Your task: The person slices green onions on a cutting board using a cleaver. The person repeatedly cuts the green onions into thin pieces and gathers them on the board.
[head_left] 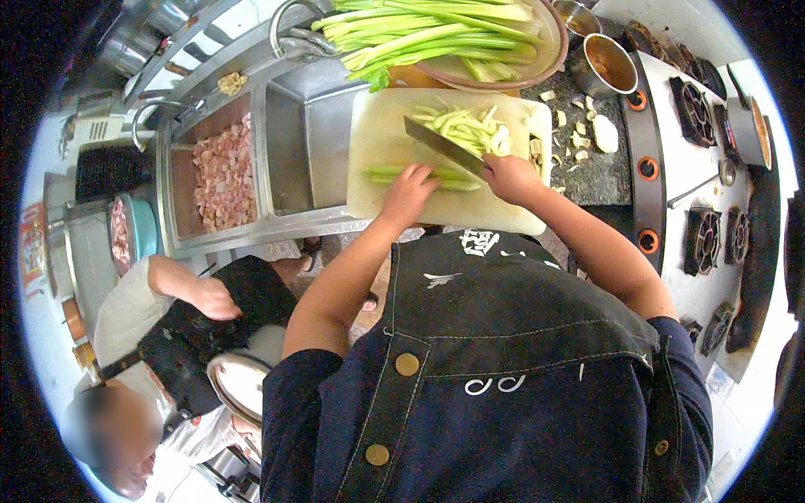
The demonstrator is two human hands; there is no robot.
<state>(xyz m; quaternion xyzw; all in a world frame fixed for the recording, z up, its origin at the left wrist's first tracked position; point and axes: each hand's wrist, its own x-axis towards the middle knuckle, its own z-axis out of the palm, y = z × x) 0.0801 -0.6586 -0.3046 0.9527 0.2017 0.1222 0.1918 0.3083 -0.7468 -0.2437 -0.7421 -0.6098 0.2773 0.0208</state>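
Note:
On a pale cutting board point(371, 116), several celery stalks point(462, 181) lie crosswise near the front edge. My left hand point(407, 193) rests on them with its fingers curled over their tops. A cleaver point(443, 144) is gripped at the handle by my right hand point(510, 179). Its blade slants up and to the left, between the whole stalks and a heap of cut celery strips point(475, 129). Whether the blade touches the board, I cannot tell. Some pale trimmings point(536, 151) lie at the board's right side.
A wide bowl point(561, 47) of long celery point(434, 31) stands behind the board. To the left are a steel sink basin point(289, 144) and one holding chopped meat point(223, 179). Pale vegetable pieces point(605, 133), a steel pot point(609, 66) and gas burners point(701, 242) are rightward. Another person's hand point(217, 298) is lower left.

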